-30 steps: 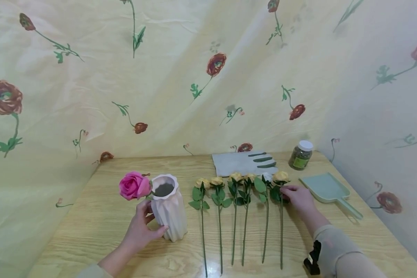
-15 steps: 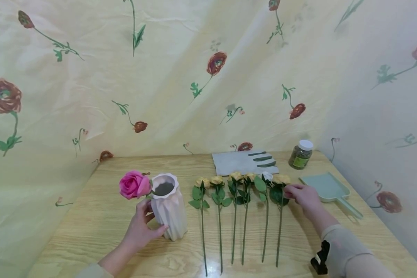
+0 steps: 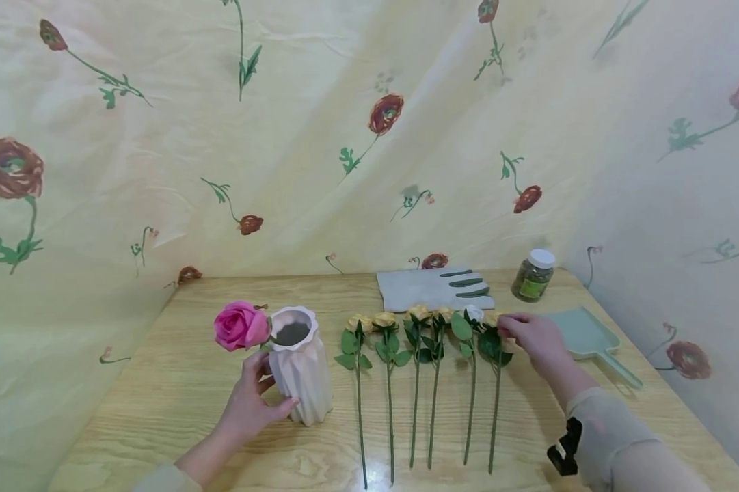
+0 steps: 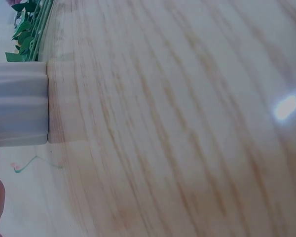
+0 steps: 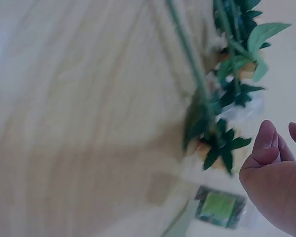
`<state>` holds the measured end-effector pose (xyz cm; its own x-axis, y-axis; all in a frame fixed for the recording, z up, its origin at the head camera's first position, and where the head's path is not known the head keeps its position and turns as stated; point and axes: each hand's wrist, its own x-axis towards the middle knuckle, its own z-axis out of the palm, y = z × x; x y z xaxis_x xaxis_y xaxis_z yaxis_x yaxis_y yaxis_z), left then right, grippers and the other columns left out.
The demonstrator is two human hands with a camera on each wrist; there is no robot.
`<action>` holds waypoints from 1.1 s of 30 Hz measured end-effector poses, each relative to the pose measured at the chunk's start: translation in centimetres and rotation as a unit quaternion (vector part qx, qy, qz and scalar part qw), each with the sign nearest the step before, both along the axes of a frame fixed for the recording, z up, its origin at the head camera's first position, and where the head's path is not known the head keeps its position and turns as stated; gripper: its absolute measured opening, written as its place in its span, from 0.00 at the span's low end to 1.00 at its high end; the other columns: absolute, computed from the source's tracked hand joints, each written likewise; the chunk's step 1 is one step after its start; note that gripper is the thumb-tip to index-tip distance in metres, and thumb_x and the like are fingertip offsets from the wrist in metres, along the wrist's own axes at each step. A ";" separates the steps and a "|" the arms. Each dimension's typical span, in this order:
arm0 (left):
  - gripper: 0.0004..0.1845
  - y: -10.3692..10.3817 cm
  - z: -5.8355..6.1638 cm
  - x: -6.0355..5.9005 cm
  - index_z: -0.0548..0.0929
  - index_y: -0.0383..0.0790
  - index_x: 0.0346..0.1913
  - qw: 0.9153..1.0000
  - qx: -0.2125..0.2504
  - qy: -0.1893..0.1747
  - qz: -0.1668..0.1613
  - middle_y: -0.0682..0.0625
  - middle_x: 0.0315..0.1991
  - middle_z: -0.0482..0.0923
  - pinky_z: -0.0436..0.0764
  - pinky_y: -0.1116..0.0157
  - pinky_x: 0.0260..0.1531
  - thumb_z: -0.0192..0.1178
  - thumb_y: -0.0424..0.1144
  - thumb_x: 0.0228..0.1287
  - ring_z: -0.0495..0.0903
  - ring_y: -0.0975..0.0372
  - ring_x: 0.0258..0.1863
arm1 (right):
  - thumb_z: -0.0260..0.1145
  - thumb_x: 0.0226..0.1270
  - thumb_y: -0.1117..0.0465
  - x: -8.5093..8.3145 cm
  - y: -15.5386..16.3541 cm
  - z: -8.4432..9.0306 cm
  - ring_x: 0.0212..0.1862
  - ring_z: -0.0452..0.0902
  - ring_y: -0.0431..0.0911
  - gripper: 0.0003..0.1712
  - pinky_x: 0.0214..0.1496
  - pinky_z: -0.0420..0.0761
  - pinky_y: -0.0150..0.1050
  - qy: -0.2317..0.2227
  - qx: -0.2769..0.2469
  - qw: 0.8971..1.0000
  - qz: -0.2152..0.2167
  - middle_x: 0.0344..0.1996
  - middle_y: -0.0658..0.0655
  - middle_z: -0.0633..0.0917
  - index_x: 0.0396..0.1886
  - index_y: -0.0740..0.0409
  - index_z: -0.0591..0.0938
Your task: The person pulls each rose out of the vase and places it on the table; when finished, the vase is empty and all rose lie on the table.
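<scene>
My left hand grips a white ribbed vase around its left side, thumb in front. A pink rose leans out at the left of the vase's rim; its stem is mostly hidden. In the left wrist view the lower part of the vase shows beside a bit of the hand. My right hand pinches at the head of the rightmost yellow rose, its fingers covering part of the bloom. The right wrist view has thumb and fingers close together by that rose's sepals.
More yellow roses and one white rose lie in a row, stems toward me. Behind them are a grey-white glove and a white-lidded jar. A pale green dustpan lies at the right. Floral cloth hangs behind the table.
The right hand has moved from the stem below the bloom up to the head of the rightmost yellow rose. That rose's stem end has swung slightly left. The left hand and vase stay put.
</scene>
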<state>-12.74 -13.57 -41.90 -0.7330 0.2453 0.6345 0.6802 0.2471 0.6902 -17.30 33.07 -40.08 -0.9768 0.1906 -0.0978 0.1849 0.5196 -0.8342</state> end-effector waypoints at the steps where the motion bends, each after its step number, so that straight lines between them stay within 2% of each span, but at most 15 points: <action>1: 0.45 0.0 0.0 0.0 0.55 0.25 0.51 1.000 -0.001 -0.001 0.001 0.43 0.41 0.68 0.76 0.68 0.36 0.68 0.16 0.22 0.71 0.66 0.37 | 0.54 0.57 0.40 -0.2 -0.3 0.2 0.40 0.75 0.43 0.36 0.47 0.70 0.45 0.003 -0.002 1.000 0.003 0.39 0.60 0.81 0.53 0.66 0.71; 5: 0.45 0.0 0.1 0.0 0.56 0.25 0.51 1.000 -0.008 -0.002 0.004 0.41 0.41 0.68 0.77 0.66 0.36 0.68 0.17 0.23 0.71 0.64 0.36 | 0.56 0.57 0.42 -1.1 -1.9 1.1 0.40 0.76 0.41 0.34 0.50 0.69 0.47 0.018 -0.022 0.999 0.018 0.42 0.63 0.79 0.52 0.65 0.72; 9: 0.44 0.0 0.2 0.0 0.56 0.27 0.51 1.000 -0.018 -0.012 0.010 0.41 0.41 0.69 0.77 0.63 0.35 0.68 0.18 0.24 0.72 0.62 0.36 | 0.57 0.54 0.39 -2.0 -3.8 2.2 0.43 0.75 0.46 0.34 0.50 0.69 0.47 0.020 -0.015 0.999 0.036 0.40 0.61 0.80 0.51 0.62 0.73; 13: 0.44 0.0 0.2 0.0 0.56 0.28 0.51 0.999 -0.024 -0.023 0.016 0.41 0.41 0.69 0.78 0.61 0.34 0.69 0.18 0.25 0.72 0.62 0.36 | 0.56 0.54 0.39 -2.7 -5.8 3.4 0.47 0.72 0.50 0.33 0.52 0.67 0.48 0.015 -0.006 0.997 0.075 0.41 0.59 0.80 0.52 0.58 0.73; 18: 0.44 0.0 0.1 0.1 0.56 0.27 0.51 0.999 -0.020 -0.021 0.015 0.41 0.42 0.68 0.78 0.62 0.34 0.68 0.18 0.25 0.72 0.63 0.36 | 0.57 0.55 0.40 -3.0 -8.9 5.2 0.49 0.70 0.49 0.29 0.52 0.66 0.49 0.030 -0.003 0.992 0.119 0.46 0.55 0.77 0.52 0.52 0.74; 22: 0.44 0.0 0.1 0.1 0.55 0.27 0.52 1.000 -0.019 -0.015 0.012 0.41 0.42 0.68 0.78 0.62 0.34 0.68 0.17 0.25 0.72 0.63 0.36 | 0.59 0.55 0.43 -3.2 -11.4 6.6 0.50 0.69 0.47 0.24 0.52 0.67 0.48 0.052 -0.031 0.984 0.167 0.49 0.52 0.74 0.50 0.49 0.75; 27: 0.45 0.0 0.1 0.0 0.55 0.28 0.52 1.000 -0.021 -0.017 0.012 0.41 0.42 0.68 0.77 0.61 0.34 0.68 0.18 0.25 0.71 0.62 0.36 | 0.61 0.54 0.46 -3.3 -14.6 7.9 0.49 0.70 0.43 0.22 0.51 0.69 0.45 0.059 -0.062 0.971 0.222 0.48 0.50 0.75 0.48 0.46 0.76; 30: 0.45 0.0 0.0 0.0 0.55 0.28 0.52 1.000 -0.018 -0.016 0.011 0.41 0.42 0.68 0.77 0.62 0.35 0.68 0.17 0.25 0.71 0.64 0.36 | 0.62 0.54 0.47 -3.1 -16.4 8.6 0.47 0.71 0.43 0.21 0.48 0.71 0.43 0.058 -0.065 0.965 0.247 0.47 0.52 0.76 0.47 0.46 0.76; 33: 0.45 0.0 -0.1 0.0 0.55 0.27 0.51 1.000 -0.012 -0.007 0.009 0.41 0.41 0.69 0.78 0.63 0.34 0.68 0.17 0.23 0.71 0.65 0.36 | 0.62 0.53 0.46 -2.9 -18.1 9.4 0.43 0.73 0.41 0.19 0.44 0.73 0.41 0.061 -0.042 0.961 0.266 0.43 0.49 0.78 0.46 0.44 0.77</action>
